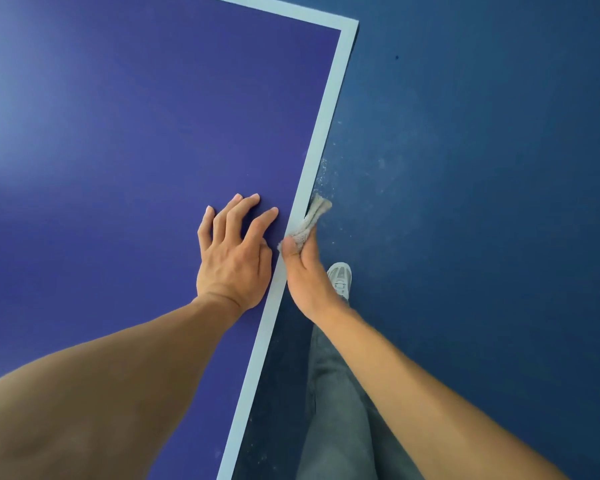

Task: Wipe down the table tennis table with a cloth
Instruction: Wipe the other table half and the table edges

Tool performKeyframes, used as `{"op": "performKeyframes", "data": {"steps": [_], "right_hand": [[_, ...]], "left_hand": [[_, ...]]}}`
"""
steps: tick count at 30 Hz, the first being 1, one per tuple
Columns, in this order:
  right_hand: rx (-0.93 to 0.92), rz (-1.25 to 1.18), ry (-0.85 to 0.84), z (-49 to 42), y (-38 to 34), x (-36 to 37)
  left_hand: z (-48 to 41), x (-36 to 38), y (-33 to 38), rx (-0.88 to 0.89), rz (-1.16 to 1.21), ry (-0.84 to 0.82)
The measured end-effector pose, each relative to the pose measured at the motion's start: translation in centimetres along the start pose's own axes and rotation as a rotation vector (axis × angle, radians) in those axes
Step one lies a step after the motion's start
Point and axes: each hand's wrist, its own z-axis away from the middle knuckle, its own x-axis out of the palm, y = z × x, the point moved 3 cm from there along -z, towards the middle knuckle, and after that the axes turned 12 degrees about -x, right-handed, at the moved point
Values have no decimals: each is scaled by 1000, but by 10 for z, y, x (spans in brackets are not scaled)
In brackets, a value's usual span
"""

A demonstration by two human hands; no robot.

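head view: left hand (234, 258) spread on table (136, 133), right hand (305, 275) pinching cloth (310, 221) at its edge.

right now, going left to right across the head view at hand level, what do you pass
table top, left hand resting on it, right hand gripping the cloth at the edge, shoe, floor

We look down on a deep blue table tennis table (118, 133) with a pale border line (326, 133) along its edge. Just inside that line our left hand (234, 251) rests on the top, fingers spread. Our right hand (303, 271) presses a grey cloth (310, 220) against the line's outer side. Beyond the line lies a darker blue floor (482, 202), flecked with pale dust (323, 171) close to it, where a grey shoe (340, 278) stands.
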Motion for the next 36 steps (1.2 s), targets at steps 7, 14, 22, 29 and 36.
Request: {"op": "performKeyframes", "data": {"steps": [7,14,22,29,36], "right_hand": [[-84,205,179,-163,-78,-76],[-103,249,269,-191,-109,-84],[46,144,172,-39,-44,-7],[-27,109,243,-136,-74,-58],[-110,159,211,-220,-124,-109]], "left_hand": [[-1,-3,1,-2,42,-21],[-2,-5,-1,-4,54,-23],[-4,-10,3,-37,16,-75],[-12,-20,9,-66,41,-17],[-87,-35,46,-292,154,96]]}}
